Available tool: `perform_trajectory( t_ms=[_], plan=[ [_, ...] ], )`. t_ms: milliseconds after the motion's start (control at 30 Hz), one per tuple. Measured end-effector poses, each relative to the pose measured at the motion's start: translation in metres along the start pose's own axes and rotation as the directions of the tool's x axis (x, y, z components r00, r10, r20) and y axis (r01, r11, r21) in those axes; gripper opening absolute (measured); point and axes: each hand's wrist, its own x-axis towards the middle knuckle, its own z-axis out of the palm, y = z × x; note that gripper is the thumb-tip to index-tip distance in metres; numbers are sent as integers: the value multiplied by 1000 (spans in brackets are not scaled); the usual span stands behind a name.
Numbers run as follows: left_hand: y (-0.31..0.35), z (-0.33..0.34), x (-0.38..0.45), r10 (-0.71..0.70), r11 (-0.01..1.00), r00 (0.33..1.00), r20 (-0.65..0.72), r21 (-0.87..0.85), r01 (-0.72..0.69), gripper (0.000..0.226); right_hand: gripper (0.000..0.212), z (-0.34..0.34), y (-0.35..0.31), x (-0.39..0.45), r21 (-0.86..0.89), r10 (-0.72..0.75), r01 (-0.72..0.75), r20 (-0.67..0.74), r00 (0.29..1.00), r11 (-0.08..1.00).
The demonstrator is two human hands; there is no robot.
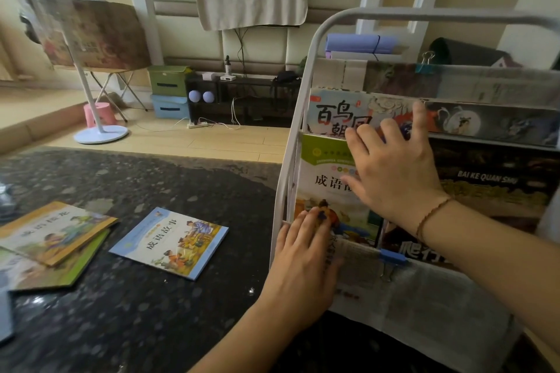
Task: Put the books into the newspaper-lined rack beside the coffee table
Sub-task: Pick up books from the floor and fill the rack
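Standing in the rack (298, 118) front tier, the green book (325, 174) lies under both flat, open hands: right hand (394, 172) on its cover, left hand (303, 266) at its lower edge.

A single head-worn wide-angle view looks forward and down from close above both hands, which lie on the rack (303, 118) at lower right. The table (151, 297) stretches left of them, and the far wall lies beyond.
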Motion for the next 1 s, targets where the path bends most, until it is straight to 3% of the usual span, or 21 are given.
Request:
perform_trajectory(
  t_ms=[133,233,333,433,500,600,667,733,833,1000],
  plan=[
    [-7,-6,-9,76,995,995,-61,-64,-80,61,77,-8,-3,-3,70,26,-27,3,1000,997],
    [-24,-11,-22,127,985,985,-115,-101,-139,52,69,-14,-12,-15,177,21,9,-165,986,984],
    [-55,-15,-41,95,977,975,-199,-168,-130,42,55,-20,-46,-39,341,-52,223,-445,894,913],
    [-96,-24,-61,-34,988,984,-174,-152,7,39,49,-22,-101,-57,496,-183,463,-512,839,735],
    [-123,-27,-66,-174,984,985,9,-40,174,44,51,-18,-135,-63,589,-243,465,-418,875,661],
    [-165,-31,-63,-448,881,854,262,290,373,69,55,-12,-180,-67,756,-309,346,-198,930,557],
    [-183,-28,-60,-538,833,788,300,335,441,75,58,-7,-201,-69,801,-338,239,-49,940,549],
    [-189,-22,-62,-568,815,761,313,345,467,75,60,-3,-211,-70,806,-357,132,104,928,577],
    [-183,-17,-78,-550,826,781,295,332,456,69,64,11,-222,-65,856,-411,-16,264,872,517],
    [-166,-21,-115,-512,848,796,324,340,407,61,64,27,-253,-35,863,-448,-177,409,795,474]
  ],
)
